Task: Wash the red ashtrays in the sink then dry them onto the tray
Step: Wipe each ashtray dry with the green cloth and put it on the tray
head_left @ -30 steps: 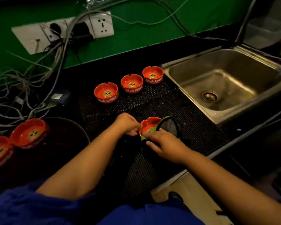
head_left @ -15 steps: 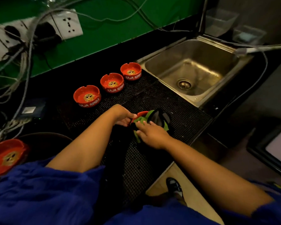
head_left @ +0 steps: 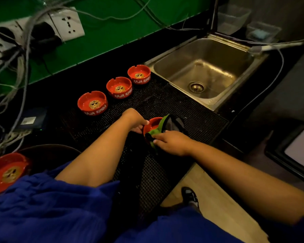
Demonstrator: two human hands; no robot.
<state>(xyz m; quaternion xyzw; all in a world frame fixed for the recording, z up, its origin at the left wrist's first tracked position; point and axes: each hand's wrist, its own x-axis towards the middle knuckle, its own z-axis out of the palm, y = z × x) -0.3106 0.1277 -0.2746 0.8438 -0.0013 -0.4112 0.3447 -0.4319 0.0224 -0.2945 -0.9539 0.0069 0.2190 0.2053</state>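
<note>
My left hand (head_left: 136,121) grips the rim of a red ashtray (head_left: 152,124) resting on the black rubber mat (head_left: 191,120). A green and dark cloth (head_left: 162,128) lies over and inside that ashtray, pinched by my right hand (head_left: 172,142). Three more red ashtrays marked RAJA RIMBA stand in a row on the mat: one at the left (head_left: 92,103), one in the middle (head_left: 119,87), one nearest the sink (head_left: 139,74). The steel sink (head_left: 179,67) is at the upper right. Another red ashtray (head_left: 8,171) sits on a dark round tray (head_left: 49,151) at the far left.
A green wall with white power sockets (head_left: 67,23) and a tangle of cables (head_left: 16,71) runs along the back left. Clear plastic tubs (head_left: 233,18) stand behind the sink. A hose (head_left: 263,48) reaches over the sink's right rim. The counter's front edge drops to a wooden floor with my shoe (head_left: 189,197).
The view has swung right and down, so the sink sits closer to centre. My right hand has worked the cloth over the held ashtray; the left hand keeps its grip.
</note>
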